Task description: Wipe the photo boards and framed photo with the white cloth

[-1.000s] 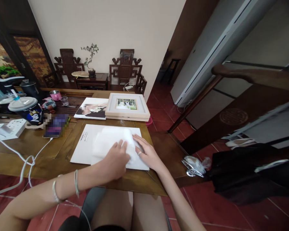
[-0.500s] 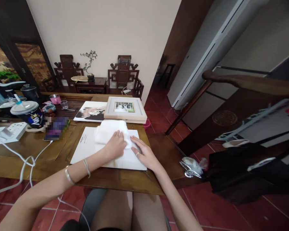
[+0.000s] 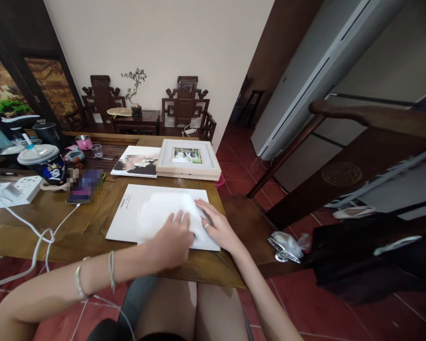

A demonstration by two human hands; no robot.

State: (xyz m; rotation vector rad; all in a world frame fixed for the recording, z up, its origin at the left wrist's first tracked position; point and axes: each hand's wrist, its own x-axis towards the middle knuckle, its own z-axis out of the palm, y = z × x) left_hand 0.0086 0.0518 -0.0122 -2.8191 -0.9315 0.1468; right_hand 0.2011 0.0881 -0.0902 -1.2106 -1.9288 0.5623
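A white board (image 3: 122, 222) with small dark print at its upper left lies flat on the wooden table. Over it is a folded white cloth (image 3: 156, 208), somewhat smeared by motion. My left hand (image 3: 173, 239) is curled on the cloth's lower right part, gripping it against the board. My right hand (image 3: 215, 222), with a ring on one finger, rests open on the board's right edge, fingers stretched out beside the cloth.
Behind the board lie a boxy picture frame (image 3: 208, 161) and a photo panel (image 3: 137, 163). To the left are a lidded drink cup (image 3: 44, 163), a phone (image 3: 87, 184), a power strip (image 3: 23, 192) and white cables. A wooden chair (image 3: 341, 175) stands at right.
My left hand has slid the cloth toward me across the board. The right hand stays at the board's right edge. The whole view has shifted slightly.
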